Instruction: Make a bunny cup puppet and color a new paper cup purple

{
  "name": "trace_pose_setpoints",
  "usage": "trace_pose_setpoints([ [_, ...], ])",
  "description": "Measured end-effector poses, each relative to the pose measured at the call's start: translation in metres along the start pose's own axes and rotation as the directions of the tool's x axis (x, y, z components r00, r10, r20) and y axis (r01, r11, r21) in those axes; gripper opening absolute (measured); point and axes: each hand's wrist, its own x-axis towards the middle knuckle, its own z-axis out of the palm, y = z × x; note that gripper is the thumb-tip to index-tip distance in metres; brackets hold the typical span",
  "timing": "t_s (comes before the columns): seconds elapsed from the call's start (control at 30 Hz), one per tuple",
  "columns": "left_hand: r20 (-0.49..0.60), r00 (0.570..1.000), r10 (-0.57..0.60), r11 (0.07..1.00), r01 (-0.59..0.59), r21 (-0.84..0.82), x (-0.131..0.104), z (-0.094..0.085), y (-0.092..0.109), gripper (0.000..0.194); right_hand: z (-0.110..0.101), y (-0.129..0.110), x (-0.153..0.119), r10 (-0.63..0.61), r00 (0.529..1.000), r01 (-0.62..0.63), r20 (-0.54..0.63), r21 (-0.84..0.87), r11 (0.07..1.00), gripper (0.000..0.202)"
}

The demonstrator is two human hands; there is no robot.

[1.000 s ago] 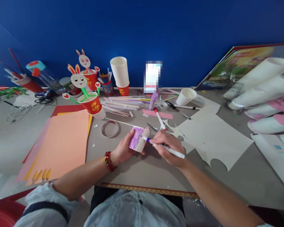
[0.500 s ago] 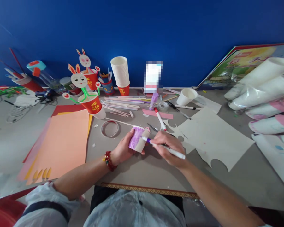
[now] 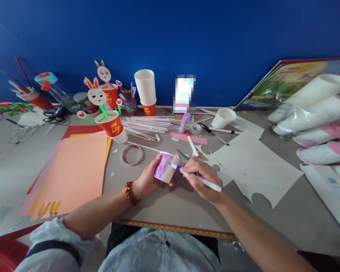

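Observation:
My left hand [image 3: 147,176] is closed round a small white paper cup [image 3: 164,168], which lies tilted in it. Purple marker strokes cover the cup's left part, while the right part is still white. In my right hand [image 3: 202,175] is a white marker [image 3: 208,183] with a purple collar, its tip at the cup's side by the edge of the purple. Just beyond the cup lie scissors [image 3: 184,154], partly hidden by my right hand. A roll of tape [image 3: 132,155] rests to the left of the cup.
Coloured paper sheets [image 3: 73,170] lie at left, a cut white sheet [image 3: 257,166] at right. Behind stand rabbit-decorated red cups [image 3: 113,126], a cup stack [image 3: 145,87], paper straws [image 3: 149,124], a glue stick [image 3: 184,122] and a red marker [image 3: 192,143]. Bagged cups [image 3: 314,109] crowd the right.
The view has shifted very slightly. Both hands keep their hold on the cup and the marker, and the marker tip stays by the cup's side with hardly any movement.

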Motion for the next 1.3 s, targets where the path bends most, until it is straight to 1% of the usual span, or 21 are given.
trace_pose_setpoints([
  [0.07, -0.001, 1.000, 0.003, 1.000, -0.003, -0.005, -0.0001, -0.0001, -0.0003, 0.055, 0.0021, -0.0023, 0.0006, -0.045, 0.996, 0.042, 0.078, 0.045, 0.998, 0.019],
  [0.1, -0.001, 1.000, 0.006, 1.000, -0.006, -0.005, -0.0002, -0.0001, -0.0004, 0.055, 0.0027, -0.0032, 0.0008, -0.052, 0.995, 0.048, 0.085, 0.050, 0.998, 0.020],
  [0.13, -0.002, 1.000, 0.008, 1.000, -0.008, -0.001, -0.0001, -0.0001, -0.0005, 0.055, 0.0029, -0.0037, 0.0011, -0.043, 0.997, 0.041, 0.067, 0.038, 0.998, 0.020],
  [0.23, -0.014, 1.000, 0.009, 1.000, -0.009, 0.009, 0.0000, 0.0004, -0.0002, 0.054, 0.0018, -0.0038, 0.0020, 0.006, 0.999, -0.007, -0.049, -0.018, 1.000, 0.019],
  [0.27, -0.016, 1.000, 0.007, 1.000, -0.007, 0.010, 0.0000, 0.0006, -0.0001, 0.054, 0.0017, -0.0038, 0.0022, 0.007, 0.998, -0.008, -0.057, -0.016, 1.000, 0.019],
  [0.4, 0.013, 1.000, 0.006, 1.000, -0.006, 0.005, -0.0001, 0.0002, 0.0001, 0.056, 0.0026, -0.0029, 0.0011, -0.052, 0.996, 0.048, 0.075, 0.059, 0.997, 0.020],
  [0.43, 0.019, 1.000, 0.003, 1.000, -0.003, 0.006, 0.0000, -0.0002, 0.0001, 0.056, 0.0023, -0.0020, 0.0006, -0.049, 0.996, 0.045, 0.078, 0.056, 0.997, 0.020],
  [0.57, 0.030, 1.000, 0.001, 1.000, -0.001, -0.009, 0.0004, -0.0015, 0.0000, 0.056, 0.0000, 0.0015, -0.0007, 0.029, 0.997, -0.030, -0.076, -0.015, 0.999, 0.019],
  [0.6, 0.032, 0.999, 0.003, 1.000, -0.003, -0.017, 0.0004, -0.0015, 0.0001, 0.055, 0.0002, 0.0014, -0.0007, 0.028, 0.996, -0.029, -0.082, -0.011, 1.000, 0.019],
  [0.73, 0.043, 0.999, -0.004, 1.000, 0.005, -0.027, -0.0001, -0.0011, 0.0003, 0.056, 0.0026, -0.0007, -0.0012, -0.059, 0.996, 0.053, 0.071, 0.076, 0.996, 0.021],
  [0.77, 0.047, 0.999, -0.003, 1.000, 0.004, -0.031, -0.0001, -0.0012, 0.0003, 0.056, 0.0024, -0.0005, -0.0016, -0.060, 0.995, 0.054, 0.082, 0.075, 0.996, 0.021],
  [0.8, 0.052, 0.999, -0.003, 0.999, 0.005, -0.038, -0.0001, -0.0012, 0.0004, 0.055, 0.0016, 0.0002, -0.0020, -0.042, 0.997, 0.038, 0.067, 0.057, 0.998, 0.021],
  [0.9, 0.058, 0.998, -0.002, 0.998, 0.006, -0.065, 0.0002, -0.0011, 0.0010, 0.053, -0.0015, 0.0027, -0.0027, 0.038, 0.997, -0.038, -0.067, -0.010, 0.999, 0.019],
  [0.93, 0.058, 0.998, -0.001, 0.997, 0.005, -0.070, 0.0002, -0.0007, 0.0012, 0.052, -0.0018, 0.0027, -0.0026, 0.048, 0.996, -0.049, -0.082, -0.011, 0.999, 0.018],
  [0.97, 0.057, 0.998, -0.002, 0.997, 0.007, -0.072, 0.0001, -0.0003, 0.0014, 0.052, -0.0015, 0.0021, -0.0024, 0.046, 0.997, -0.046, -0.065, 0.002, 0.999, 0.018],
  [1.07, 0.048, 0.999, -0.009, 0.998, 0.012, -0.061, -0.0001, 0.0009, 0.0018, 0.054, 0.0006, -0.0007, -0.0017, -0.004, 0.998, -0.001, 0.069, 0.069, 0.998, 0.018],
  [1.1, 0.046, 0.999, -0.011, 0.998, 0.013, -0.058, 0.0000, 0.0009, 0.0017, 0.054, 0.0009, -0.0009, -0.0017, -0.012, 0.997, 0.006, 0.082, 0.074, 0.997, 0.018],
  [1.13, 0.047, 0.999, -0.013, 0.998, 0.016, -0.058, 0.0001, 0.0006, 0.0017, 0.055, 0.0006, -0.0004, -0.0018, -0.007, 0.998, 0.002, 0.064, 0.064, 0.998, 0.018],
  [1.23, 0.062, 0.998, -0.013, 0.997, 0.017, -0.073, 0.0009, -0.0013, 0.0011, 0.054, -0.0016, 0.0026, -0.0024, 0.046, 0.996, -0.045, -0.073, 0.004, 0.999, 0.018],
  [1.27, 0.064, 0.998, -0.012, 0.997, 0.017, -0.077, 0.0011, -0.0019, 0.0008, 0.054, -0.0018, 0.0030, -0.0024, 0.053, 0.995, -0.053, -0.087, 0.001, 0.999, 0.018],
  [1.3, 0.064, 0.998, -0.011, 0.997, 0.016, -0.077, 0.0011, -0.0023, 0.0006, 0.054, -0.0015, 0.0025, -0.0023, 0.050, 0.996, -0.049, -0.068, 0.012, 0.999, 0.018],
])
